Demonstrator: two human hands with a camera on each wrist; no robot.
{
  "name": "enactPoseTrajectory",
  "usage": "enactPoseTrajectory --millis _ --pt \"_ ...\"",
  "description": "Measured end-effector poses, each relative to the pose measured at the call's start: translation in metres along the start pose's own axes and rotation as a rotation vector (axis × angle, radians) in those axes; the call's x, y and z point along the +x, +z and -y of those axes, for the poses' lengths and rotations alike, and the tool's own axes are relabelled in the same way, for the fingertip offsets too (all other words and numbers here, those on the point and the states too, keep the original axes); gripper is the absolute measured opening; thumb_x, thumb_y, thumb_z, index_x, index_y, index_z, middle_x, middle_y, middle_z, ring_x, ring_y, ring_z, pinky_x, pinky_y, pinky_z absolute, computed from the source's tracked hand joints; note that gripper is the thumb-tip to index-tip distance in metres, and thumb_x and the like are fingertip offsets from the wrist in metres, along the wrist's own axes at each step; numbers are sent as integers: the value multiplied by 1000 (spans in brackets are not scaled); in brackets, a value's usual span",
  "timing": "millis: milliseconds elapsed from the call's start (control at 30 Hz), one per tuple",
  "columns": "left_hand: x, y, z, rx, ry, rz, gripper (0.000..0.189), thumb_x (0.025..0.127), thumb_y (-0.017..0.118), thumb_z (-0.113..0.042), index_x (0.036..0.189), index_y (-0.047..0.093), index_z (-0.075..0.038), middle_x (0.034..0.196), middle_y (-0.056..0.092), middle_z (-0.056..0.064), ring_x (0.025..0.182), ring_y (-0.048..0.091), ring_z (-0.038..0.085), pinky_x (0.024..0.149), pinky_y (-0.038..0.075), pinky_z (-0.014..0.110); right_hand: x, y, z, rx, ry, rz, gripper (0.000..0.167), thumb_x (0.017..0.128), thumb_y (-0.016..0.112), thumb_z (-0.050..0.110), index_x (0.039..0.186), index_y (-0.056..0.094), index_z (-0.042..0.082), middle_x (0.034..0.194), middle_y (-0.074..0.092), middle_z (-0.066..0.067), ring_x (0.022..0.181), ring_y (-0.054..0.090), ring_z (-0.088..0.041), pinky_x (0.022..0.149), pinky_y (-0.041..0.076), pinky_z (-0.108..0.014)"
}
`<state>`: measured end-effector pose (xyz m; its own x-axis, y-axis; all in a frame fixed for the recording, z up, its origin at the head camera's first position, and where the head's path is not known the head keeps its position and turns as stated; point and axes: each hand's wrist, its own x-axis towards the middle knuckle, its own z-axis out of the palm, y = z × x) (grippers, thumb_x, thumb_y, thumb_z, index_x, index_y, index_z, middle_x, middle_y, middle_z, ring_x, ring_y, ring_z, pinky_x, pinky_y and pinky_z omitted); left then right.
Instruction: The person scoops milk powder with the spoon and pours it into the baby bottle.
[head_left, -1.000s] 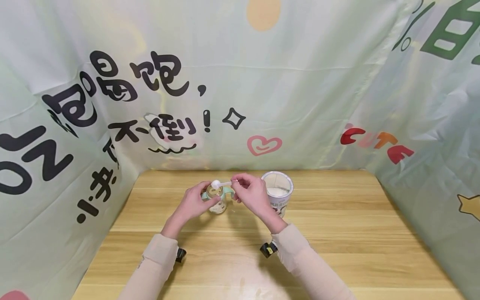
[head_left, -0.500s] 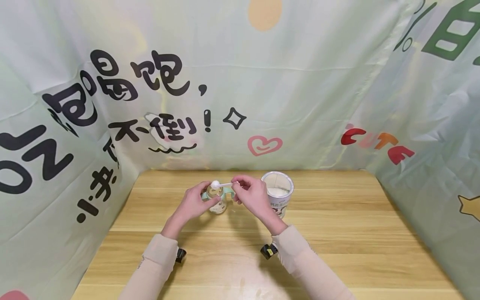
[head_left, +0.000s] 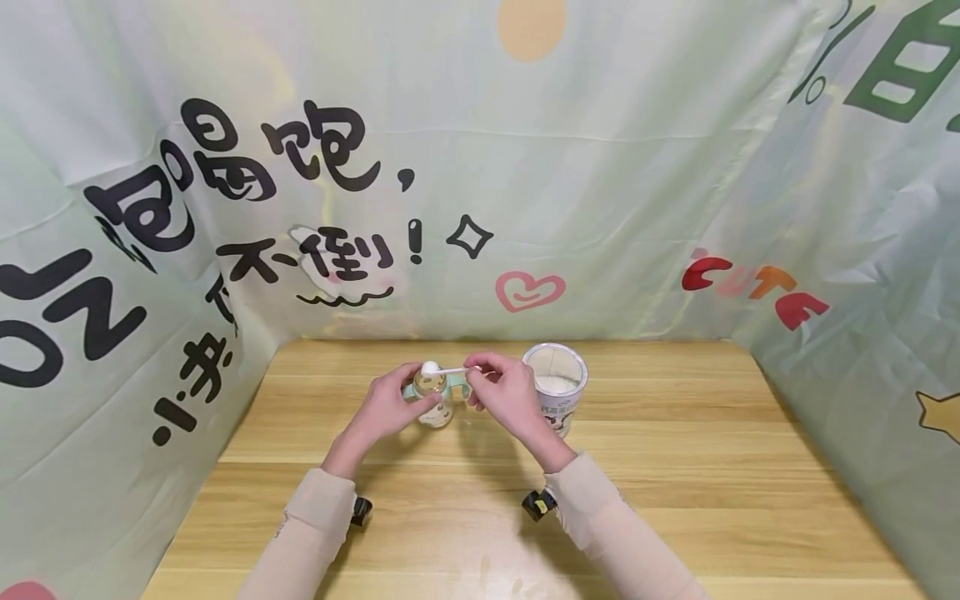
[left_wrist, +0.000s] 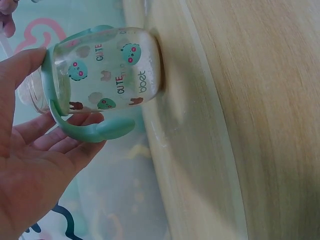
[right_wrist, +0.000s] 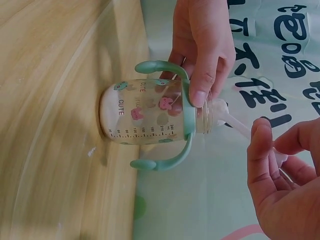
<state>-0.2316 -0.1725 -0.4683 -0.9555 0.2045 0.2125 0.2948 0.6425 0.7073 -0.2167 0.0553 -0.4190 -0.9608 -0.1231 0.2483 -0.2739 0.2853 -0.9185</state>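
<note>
My left hand grips a clear baby bottle by its green collar, thumb on one side and fingers on the other. The bottle stands upright on the table, printed with cartoon figures and a scale, with white powder at its bottom. Two green handles curve down from the collar. Between thumb and fingers, my right hand pinches the handle of a white scoop. The scoop's bowl is right at the open mouth of the bottle.
An open milk powder can stands just right of my right hand, white powder inside. Printed cloth walls rise behind the wooden table and on both sides. Small white specks lie on the tabletop near the bottle.
The scoop has tilted slightly at the bottle's mouth, its bowl staying in nearly the same place. My left hand and the bottle keep still.
</note>
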Motion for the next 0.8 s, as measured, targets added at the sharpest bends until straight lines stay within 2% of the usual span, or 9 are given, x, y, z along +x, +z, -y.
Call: enactPoseTrajectory --millis 200,533,800 --pt "-1 -1 -1 -11 2 1 65 91 84 -33 143 61 -2 133 72 18 119 71 35 102 59 51 -1 0 0 -2 -6 -4 19 93 65 6 104 80 8 82 78 -11 54 68 -15 51 61 -34" --pt "-1 0 -1 -19 -15 13 66 92 83 -34 145 59 -3 135 71 18 121 70 35 104 58 51 -3 -1 -1 -3 -8 4 20 92 63 5 106 79 2 87 79 -14 56 71 -21 50 58 -27" --pt "-1 -1 -3 -26 -16 17 67 92 83 -33 146 58 -3 135 71 18 122 69 36 105 58 51 -4 -2 -1 -22 3 10 21 93 63 6 107 79 4 88 78 -16 55 68 -15 51 57 -27"
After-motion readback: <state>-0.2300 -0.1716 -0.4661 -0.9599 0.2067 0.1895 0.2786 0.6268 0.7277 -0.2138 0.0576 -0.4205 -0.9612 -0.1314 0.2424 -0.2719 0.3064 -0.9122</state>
